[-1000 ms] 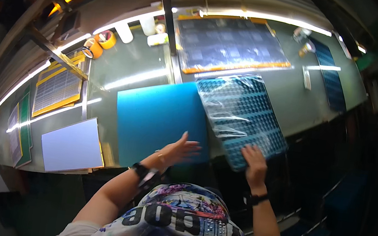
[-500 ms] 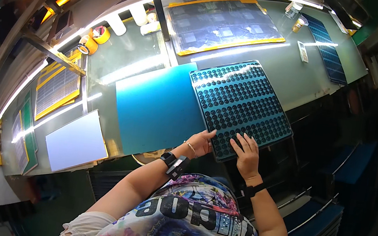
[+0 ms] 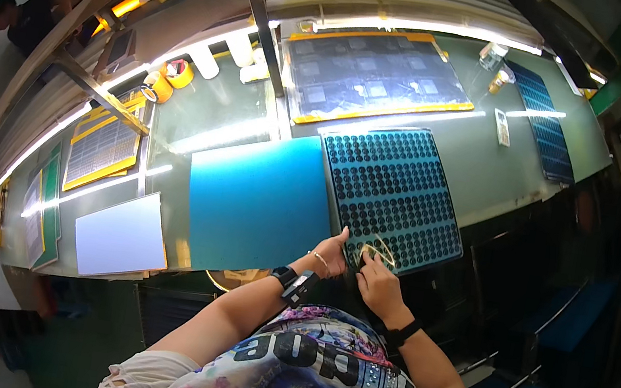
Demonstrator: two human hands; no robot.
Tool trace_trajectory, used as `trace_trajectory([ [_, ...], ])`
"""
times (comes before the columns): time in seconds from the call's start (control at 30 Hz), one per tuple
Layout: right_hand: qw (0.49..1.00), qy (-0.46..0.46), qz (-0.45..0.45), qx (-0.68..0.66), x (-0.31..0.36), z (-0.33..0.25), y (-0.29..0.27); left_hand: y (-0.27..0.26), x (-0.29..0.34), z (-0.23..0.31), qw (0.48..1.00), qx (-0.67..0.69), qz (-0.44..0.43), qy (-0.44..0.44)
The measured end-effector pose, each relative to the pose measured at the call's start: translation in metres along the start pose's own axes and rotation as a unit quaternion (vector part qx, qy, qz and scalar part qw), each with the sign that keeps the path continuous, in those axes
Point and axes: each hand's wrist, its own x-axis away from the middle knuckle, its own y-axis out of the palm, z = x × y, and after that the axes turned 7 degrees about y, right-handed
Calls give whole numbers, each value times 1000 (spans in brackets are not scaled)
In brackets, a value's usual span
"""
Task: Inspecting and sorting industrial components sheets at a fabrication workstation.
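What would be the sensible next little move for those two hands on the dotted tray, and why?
Probably to peel the thin loop further off the dotted tray. Both hands meet at the tray's near edge: the left hand rests on its corner beside the blue sheet, and the right hand pinches the loop, which seems partly raised, though it is too small to be sure.

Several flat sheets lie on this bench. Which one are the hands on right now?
The dark dotted panel, right of the plain blue sheet. Both hands, left and right, rest on its near corner; the white sheet lies untouched.
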Motion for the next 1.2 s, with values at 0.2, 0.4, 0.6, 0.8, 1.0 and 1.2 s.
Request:
trace_trajectory([
  [0.2, 978, 167, 113, -52, -40, 42, -75, -79, -51, -13, 974, -206, 63, 75],
  [0.4, 946, -134, 273, 110, -84, -59, -243, -10, -56, -16, 764, -578, 287, 3],
  [0.6, 947, -186, 174, 198, -56, -61, -247, 22, -5, 3, 922, -344, 179, -22],
  [0.8, 980, -103, 171, 21, -33, -5, -183, -16, 90, 118, 975, -5, -77, 209],
  [1.0, 956, 179, 155, -171, -17, 37, -85, -56, 63, 166, 972, -206, 47, 104],
  [1.2, 842, 421, 139, -308, -2, 47, -17, -76, 89, 150, 848, -363, 203, 328],
])
